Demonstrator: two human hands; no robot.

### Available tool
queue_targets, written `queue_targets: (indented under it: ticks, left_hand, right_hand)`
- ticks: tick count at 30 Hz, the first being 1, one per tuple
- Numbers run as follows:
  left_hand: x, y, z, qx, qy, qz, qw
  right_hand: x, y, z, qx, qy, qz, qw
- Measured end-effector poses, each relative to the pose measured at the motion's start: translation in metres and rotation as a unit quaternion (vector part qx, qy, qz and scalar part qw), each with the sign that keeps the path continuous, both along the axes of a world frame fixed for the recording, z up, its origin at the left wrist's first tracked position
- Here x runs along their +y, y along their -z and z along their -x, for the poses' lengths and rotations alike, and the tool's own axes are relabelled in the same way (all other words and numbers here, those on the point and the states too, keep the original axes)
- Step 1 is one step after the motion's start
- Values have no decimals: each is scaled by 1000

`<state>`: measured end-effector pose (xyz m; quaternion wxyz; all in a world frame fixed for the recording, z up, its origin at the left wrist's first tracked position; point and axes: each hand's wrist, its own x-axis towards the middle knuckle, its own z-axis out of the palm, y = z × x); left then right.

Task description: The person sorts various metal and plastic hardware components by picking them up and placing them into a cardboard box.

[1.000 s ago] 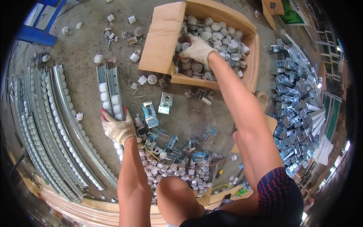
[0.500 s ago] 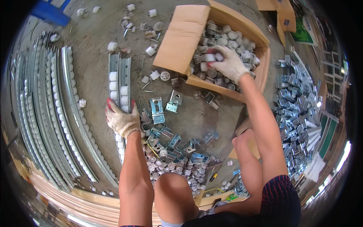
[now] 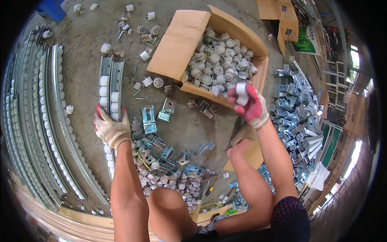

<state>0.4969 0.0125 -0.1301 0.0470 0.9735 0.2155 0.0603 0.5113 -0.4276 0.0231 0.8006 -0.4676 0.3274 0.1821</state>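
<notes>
Both hands wear pale knitted work gloves with red palm sides. My left hand (image 3: 112,126) is wrapped across a pair of metal roller tracks (image 3: 117,80) standing side by side. White rollers (image 3: 104,90) sit in a row in their channels; the part under my palm is hidden. At the near right edge of the open cardboard box (image 3: 177,48), my right hand (image 3: 254,107) is raised with its palm turned up. Its fingers are closed on white plastic rollers (image 3: 241,89). Many similar loose rollers (image 3: 219,58) fill the box.
Finished-looking roller tracks (image 3: 44,117) lie in rows at the left. Metal brackets (image 3: 149,119) and a pile of small rollers (image 3: 173,181) lie before my knees. A large heap of brackets (image 3: 300,121) spreads at the right. A blue container (image 3: 52,10) stands far left.
My right hand has come up from among the rollers to the box's near right edge, turning palm up with rollers in it. My left hand keeps its hold; the whole view has shifted.
</notes>
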Motion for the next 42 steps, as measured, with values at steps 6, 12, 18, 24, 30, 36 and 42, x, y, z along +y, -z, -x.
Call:
queue_targets:
  ticks: [6,12,18,24,30,36,42]
  left_hand:
    - [3,4,2,1,-4,5,1000]
    - [-3,-4,-1,36,-8,9,999]
    - [-2,1,-1,31,-13,10,999]
    - [8,-4,-1,25,-19,-12,999]
    - [-5,5,-1,27,-10,3,1000]
    - [-3,-1,-3,28,-20,-8,999]
    - [-2,-1,-2,27,-12,-5,1000]
  right_hand:
    - [29,-16,83,117,-294,176,932]
    - [67,20,198,283,-631,58,720]
    - [75,56,256,8,-778,206,594]
    - [25,-5,8,-90,-264,525,804]
    - [-105,66,-172,-113,-224,755,606]
    - [-81,88,-184,-66,-324,679,656]
    - [-56,72,-161,-72,-323,655,679]
